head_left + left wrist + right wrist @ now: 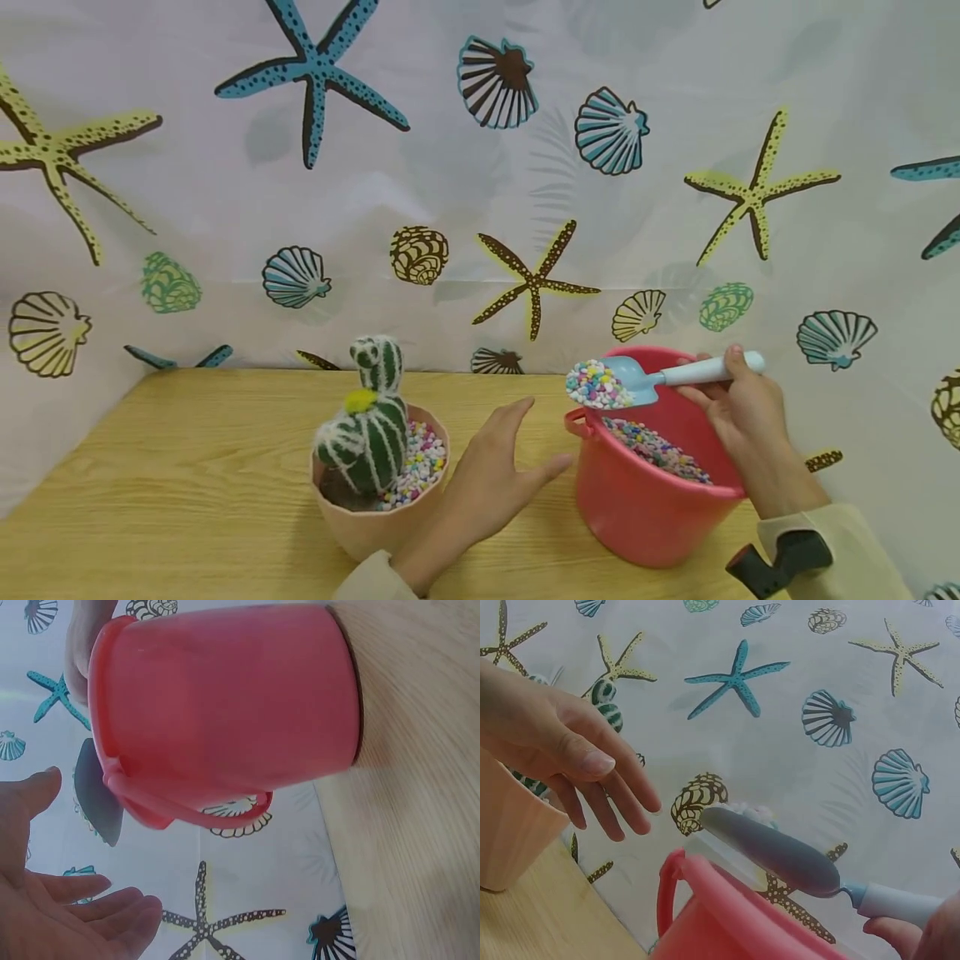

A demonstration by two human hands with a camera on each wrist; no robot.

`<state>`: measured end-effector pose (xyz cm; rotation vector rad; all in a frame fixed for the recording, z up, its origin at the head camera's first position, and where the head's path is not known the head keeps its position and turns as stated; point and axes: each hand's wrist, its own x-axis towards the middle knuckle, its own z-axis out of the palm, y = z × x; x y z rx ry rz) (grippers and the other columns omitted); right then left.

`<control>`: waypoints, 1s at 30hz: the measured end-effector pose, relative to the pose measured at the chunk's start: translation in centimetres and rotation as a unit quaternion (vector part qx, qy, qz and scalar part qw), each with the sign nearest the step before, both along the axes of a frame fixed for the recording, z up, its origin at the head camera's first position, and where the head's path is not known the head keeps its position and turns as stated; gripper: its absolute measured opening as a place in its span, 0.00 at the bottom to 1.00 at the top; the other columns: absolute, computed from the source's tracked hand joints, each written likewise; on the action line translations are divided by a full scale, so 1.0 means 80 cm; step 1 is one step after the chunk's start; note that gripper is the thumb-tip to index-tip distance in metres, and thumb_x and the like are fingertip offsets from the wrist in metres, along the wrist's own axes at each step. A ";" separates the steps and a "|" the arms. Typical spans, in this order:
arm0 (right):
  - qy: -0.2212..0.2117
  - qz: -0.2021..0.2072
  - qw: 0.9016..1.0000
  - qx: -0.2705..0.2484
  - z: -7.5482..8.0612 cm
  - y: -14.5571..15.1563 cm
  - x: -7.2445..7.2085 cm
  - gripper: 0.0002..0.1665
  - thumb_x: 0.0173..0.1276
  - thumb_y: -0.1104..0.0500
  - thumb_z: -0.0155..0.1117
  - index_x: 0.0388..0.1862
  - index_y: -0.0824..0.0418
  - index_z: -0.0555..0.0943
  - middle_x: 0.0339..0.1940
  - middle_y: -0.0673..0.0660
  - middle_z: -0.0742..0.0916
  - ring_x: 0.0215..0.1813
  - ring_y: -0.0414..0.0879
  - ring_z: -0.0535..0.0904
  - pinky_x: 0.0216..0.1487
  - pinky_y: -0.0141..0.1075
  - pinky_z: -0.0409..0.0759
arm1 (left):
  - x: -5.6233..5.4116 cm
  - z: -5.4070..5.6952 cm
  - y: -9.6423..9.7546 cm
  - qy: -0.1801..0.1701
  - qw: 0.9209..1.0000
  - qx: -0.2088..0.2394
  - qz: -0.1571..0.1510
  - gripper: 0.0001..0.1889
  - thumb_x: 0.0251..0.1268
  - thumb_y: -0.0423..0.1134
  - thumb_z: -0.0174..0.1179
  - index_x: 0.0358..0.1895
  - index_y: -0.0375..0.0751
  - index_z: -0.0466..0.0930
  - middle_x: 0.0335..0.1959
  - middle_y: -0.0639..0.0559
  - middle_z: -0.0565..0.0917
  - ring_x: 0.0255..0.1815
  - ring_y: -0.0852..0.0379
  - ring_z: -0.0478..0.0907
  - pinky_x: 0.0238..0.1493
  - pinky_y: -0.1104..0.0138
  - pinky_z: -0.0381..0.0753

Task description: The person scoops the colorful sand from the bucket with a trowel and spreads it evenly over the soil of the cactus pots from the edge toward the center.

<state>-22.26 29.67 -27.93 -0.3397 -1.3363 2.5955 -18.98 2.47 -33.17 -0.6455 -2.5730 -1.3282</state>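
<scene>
Filled at 3 o'clock in pot, seemingly bare at 8. Gripping scoop of pebbles in right hand, with left hand spread.

The person wears a pale beige cloth left sleeve and a matching right sleeve, which bears a black angular device.
</scene>
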 end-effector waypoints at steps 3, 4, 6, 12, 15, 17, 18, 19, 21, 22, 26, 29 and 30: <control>-0.004 0.009 1.000 -0.006 0.008 -0.015 0.006 0.32 0.72 0.48 0.46 0.72 0.47 0.50 0.55 0.53 0.68 0.41 0.46 0.84 0.55 0.48 0.69 | 0.002 0.000 -0.010 0.000 1.000 -0.001 0.012 0.39 0.59 0.57 0.63 0.67 0.35 0.65 0.65 0.39 0.71 0.67 0.42 0.67 0.63 0.47 0.70; -0.005 0.012 1.000 -0.007 0.009 -0.020 0.008 0.32 0.72 0.48 0.46 0.71 0.47 0.50 0.55 0.53 0.69 0.40 0.45 0.85 0.55 0.47 0.69 | 0.003 0.001 -0.013 -0.001 1.000 0.000 0.015 0.38 0.59 0.57 0.63 0.67 0.36 0.66 0.65 0.39 0.71 0.67 0.42 0.68 0.63 0.47 0.70; -0.009 0.015 1.000 -0.002 0.012 -0.029 0.011 0.31 0.72 0.47 0.46 0.70 0.48 0.50 0.56 0.53 0.69 0.43 0.45 0.84 0.56 0.46 0.70 | 0.006 0.001 -0.020 0.001 1.000 0.001 0.019 0.38 0.59 0.57 0.63 0.66 0.36 0.66 0.64 0.39 0.72 0.66 0.42 0.69 0.63 0.47 0.70; -0.015 0.023 1.000 -0.011 0.013 -0.054 0.012 0.18 0.72 0.47 0.46 0.57 0.49 0.61 0.58 0.52 0.70 0.68 0.52 0.66 0.58 0.48 0.69 | 0.020 0.000 -0.040 -0.009 0.999 -0.014 0.030 0.38 0.60 0.60 0.61 0.66 0.37 0.67 0.63 0.41 0.73 0.64 0.43 0.70 0.61 0.47 0.71; -0.020 0.027 0.999 -0.021 0.012 -0.064 0.011 0.15 0.72 0.48 0.46 0.54 0.50 0.63 0.56 0.52 0.70 0.67 0.51 0.66 0.59 0.47 0.69 | 0.029 0.000 -0.051 -0.024 0.999 -0.026 0.037 0.37 0.60 0.60 0.61 0.66 0.39 0.67 0.63 0.43 0.73 0.63 0.43 0.71 0.60 0.47 0.72; -0.025 0.030 0.999 -0.030 0.012 -0.070 0.010 0.16 0.72 0.48 0.47 0.55 0.50 0.64 0.55 0.52 0.71 0.63 0.49 0.71 0.59 0.46 0.71 | 0.035 0.000 -0.057 -0.034 0.998 -0.030 0.042 0.37 0.59 0.61 0.61 0.66 0.41 0.67 0.63 0.44 0.74 0.63 0.44 0.71 0.60 0.47 0.71; -0.028 0.029 0.999 -0.035 0.012 -0.073 0.011 0.18 0.72 0.48 0.47 0.57 0.50 0.64 0.55 0.52 0.71 0.61 0.48 0.73 0.59 0.45 0.71 | 0.038 0.000 -0.061 -0.036 0.998 -0.031 0.044 0.37 0.59 0.61 0.61 0.66 0.41 0.68 0.63 0.45 0.74 0.63 0.44 0.71 0.60 0.47 0.71; -0.030 0.028 0.999 -0.034 0.012 -0.077 0.011 0.19 0.72 0.48 0.48 0.59 0.50 0.64 0.55 0.52 0.72 0.59 0.48 0.74 0.58 0.44 0.72 | 0.041 -0.001 -0.064 -0.038 0.998 -0.033 0.045 0.37 0.59 0.62 0.60 0.66 0.41 0.68 0.63 0.45 0.74 0.62 0.44 0.72 0.59 0.47 0.72; -0.032 0.026 0.999 -0.027 0.012 -0.085 0.013 0.24 0.72 0.48 0.47 0.64 0.51 0.62 0.57 0.53 0.72 0.59 0.48 0.76 0.58 0.44 0.73 | 0.046 -0.001 -0.071 -0.042 0.997 -0.036 0.048 0.37 0.58 0.63 0.60 0.65 0.42 0.69 0.62 0.46 0.74 0.61 0.46 0.73 0.58 0.48 0.73; -0.033 0.024 0.999 -0.023 0.012 -0.089 0.013 0.25 0.72 0.48 0.47 0.66 0.51 0.61 0.57 0.53 0.72 0.60 0.49 0.75 0.58 0.44 0.73 | 0.049 -0.002 -0.075 -0.044 0.997 -0.038 0.051 0.37 0.58 0.63 0.60 0.64 0.42 0.69 0.61 0.46 0.74 0.60 0.47 0.73 0.58 0.48 0.73; -0.028 0.023 0.999 0.005 0.009 -0.106 0.014 0.25 0.74 0.49 0.45 0.67 0.51 0.60 0.57 0.54 0.72 0.64 0.51 0.71 0.58 0.46 0.73 | 0.057 -0.004 -0.088 -0.045 0.996 -0.044 0.068 0.34 0.57 0.62 0.62 0.62 0.43 0.72 0.58 0.48 0.76 0.58 0.49 0.74 0.57 0.50 0.75; -0.019 0.025 0.999 0.024 0.008 -0.117 0.014 0.18 0.75 0.50 0.43 0.59 0.52 0.65 0.55 0.54 0.72 0.61 0.51 0.73 0.57 0.47 0.73 | 0.063 -0.007 -0.098 -0.040 0.994 -0.045 0.086 0.32 0.56 0.59 0.64 0.60 0.44 0.73 0.56 0.50 0.77 0.59 0.51 0.74 0.57 0.52 0.75; -0.014 0.028 0.999 0.031 0.008 -0.120 0.014 0.15 0.76 0.50 0.43 0.56 0.53 0.66 0.54 0.55 0.73 0.59 0.51 0.75 0.57 0.47 0.74 | 0.065 -0.008 -0.102 -0.034 0.994 -0.045 0.091 0.31 0.56 0.58 0.64 0.59 0.44 0.74 0.56 0.50 0.77 0.59 0.51 0.74 0.56 0.52 0.76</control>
